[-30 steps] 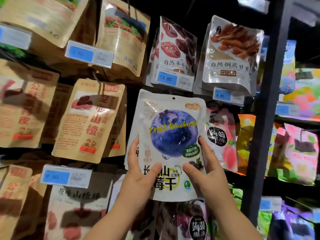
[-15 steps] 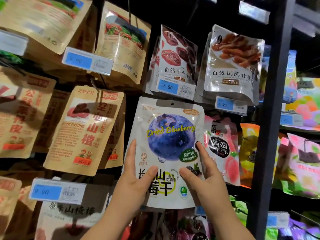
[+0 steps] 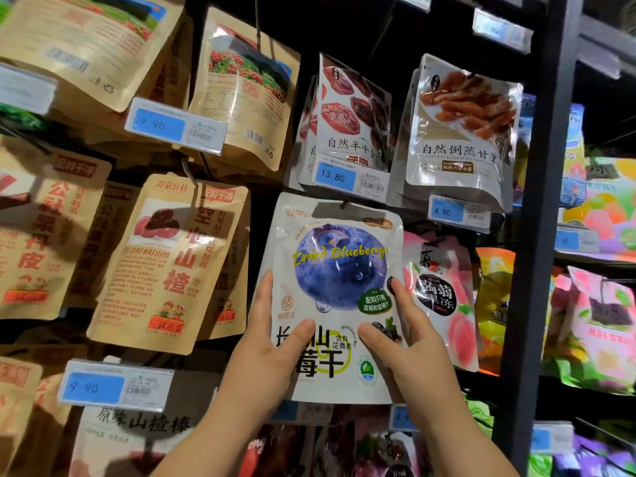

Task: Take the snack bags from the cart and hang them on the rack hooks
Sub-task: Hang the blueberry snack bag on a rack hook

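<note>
We held the blueberry bag [image 3: 330,297] up at the rack [image 3: 537,235], with the fingers of our left hand [image 3: 265,359] and right hand [image 3: 413,352] clamped on its sides.

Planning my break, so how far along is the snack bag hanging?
Looks done: rows of bags, like the brown hawthorn bags, hang on the rack. In hand: left hand and right hand hold the dried blueberry bag, its top hole at a hook; whether it is fully on is unclear. Left: seating and releasing it. The cart is out of view, so remaining bags cannot be counted.
</note>
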{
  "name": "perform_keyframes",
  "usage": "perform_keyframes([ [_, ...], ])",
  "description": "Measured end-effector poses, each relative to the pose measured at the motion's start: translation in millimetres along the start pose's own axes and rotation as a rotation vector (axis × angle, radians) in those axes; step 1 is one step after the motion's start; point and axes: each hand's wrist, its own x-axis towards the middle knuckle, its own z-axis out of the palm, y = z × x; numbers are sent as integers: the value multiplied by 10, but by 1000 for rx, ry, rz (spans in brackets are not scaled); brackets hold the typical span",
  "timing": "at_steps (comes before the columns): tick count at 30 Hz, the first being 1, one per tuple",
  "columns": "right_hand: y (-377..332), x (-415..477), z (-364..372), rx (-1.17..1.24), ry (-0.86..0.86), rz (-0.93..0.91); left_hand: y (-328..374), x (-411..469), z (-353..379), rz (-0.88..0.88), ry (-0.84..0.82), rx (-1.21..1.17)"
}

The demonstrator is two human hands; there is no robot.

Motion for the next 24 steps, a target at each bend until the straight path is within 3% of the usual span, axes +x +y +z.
perform_keyframes([
  [7,58,39,31,-38,-13,28,-38,24,-20,-19,13,34],
  [15,185,177,196,-137,-26,62,-118,83,-14,-41,171,263],
  [24,350,32,298,-381,-14,64,-259,2,-25,-30,238,528],
])
